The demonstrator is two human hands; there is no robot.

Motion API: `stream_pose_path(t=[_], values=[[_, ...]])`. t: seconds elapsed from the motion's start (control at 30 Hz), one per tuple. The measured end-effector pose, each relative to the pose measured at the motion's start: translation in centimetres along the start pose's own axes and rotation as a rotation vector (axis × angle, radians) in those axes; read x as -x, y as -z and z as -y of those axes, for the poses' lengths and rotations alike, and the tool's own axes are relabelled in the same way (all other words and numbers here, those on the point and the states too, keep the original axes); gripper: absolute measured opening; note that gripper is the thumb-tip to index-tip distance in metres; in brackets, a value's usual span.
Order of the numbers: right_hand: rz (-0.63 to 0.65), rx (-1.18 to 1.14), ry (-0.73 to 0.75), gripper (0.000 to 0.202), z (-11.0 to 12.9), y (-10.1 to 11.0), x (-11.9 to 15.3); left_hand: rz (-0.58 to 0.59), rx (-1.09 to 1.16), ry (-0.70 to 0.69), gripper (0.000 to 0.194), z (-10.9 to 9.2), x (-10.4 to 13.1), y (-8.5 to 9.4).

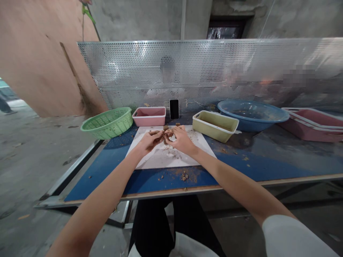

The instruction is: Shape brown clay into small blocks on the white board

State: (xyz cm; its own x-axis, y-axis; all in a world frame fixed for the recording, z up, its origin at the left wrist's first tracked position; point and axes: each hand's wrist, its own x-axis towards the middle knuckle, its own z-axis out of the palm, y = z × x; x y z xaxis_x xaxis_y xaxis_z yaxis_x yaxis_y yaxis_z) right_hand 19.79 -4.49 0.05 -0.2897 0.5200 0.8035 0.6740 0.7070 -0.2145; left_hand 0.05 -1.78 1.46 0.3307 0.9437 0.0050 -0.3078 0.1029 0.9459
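Note:
Above a white board, my left hand and my right hand meet with fingertips closed around a small brown, earthy-looking lump. Soil-like smears cover the fingers, mostly on the left. The fingers hide much of the lump, so its exact kind cannot be made out. Just beyond the fingertips lies a small brown block, with another brown block behind my right hand. Brown crumbs are scattered over the board under both hands.
Behind the board stand a green basket, a pink bin, a phone, a yellow-green bin, a blue basin and stacked red bins. Brown bits lie near the blue table's front edge. A perforated metal panel rises behind.

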Motion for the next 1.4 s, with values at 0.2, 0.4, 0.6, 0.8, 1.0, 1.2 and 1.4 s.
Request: stream_pose_path(t=[0.2, 0.4, 0.6, 0.8, 1.0, 1.2, 1.4], values=[[0.002, -0.009, -0.001, 0.007, -0.1, 0.1, 0.0, -0.010, 0.013, 0.011, 0.028, -0.1, 0.1, -0.1], [-0.005, -0.030, 0.003, 0.006, 0.2, 0.4, -0.2, -0.013, 0.065, 0.043, 0.016, -0.3, 0.4, -0.4], [-0.011, -0.065, -0.004, 0.007, 0.2, 0.4, -0.2, -0.034, 0.062, 0.078, 0.011, -0.5, 0.6, -0.7], [-0.009, -0.094, 0.017, 0.007, 0.5, 0.6, -0.2, -0.028, 0.053, 0.098, 0.010, -0.6, 0.5, -0.7], [-0.008, -0.092, -0.020, 0.009, 0.4, 0.7, -0.2, -0.009, -0.041, 0.022, 0.027, -0.6, 0.3, -0.4], [-0.085, -0.064, -0.031, 0.012, 0.0, 0.6, -0.1, 0.144, -0.749, -0.180, 0.022, -1.6, -0.1, 2.4], [-0.047, -0.042, -0.019, 0.019, 0.1, 0.7, 0.0, 0.199, -0.777, -0.197, 0.022, -2.3, -0.2, 3.3]])
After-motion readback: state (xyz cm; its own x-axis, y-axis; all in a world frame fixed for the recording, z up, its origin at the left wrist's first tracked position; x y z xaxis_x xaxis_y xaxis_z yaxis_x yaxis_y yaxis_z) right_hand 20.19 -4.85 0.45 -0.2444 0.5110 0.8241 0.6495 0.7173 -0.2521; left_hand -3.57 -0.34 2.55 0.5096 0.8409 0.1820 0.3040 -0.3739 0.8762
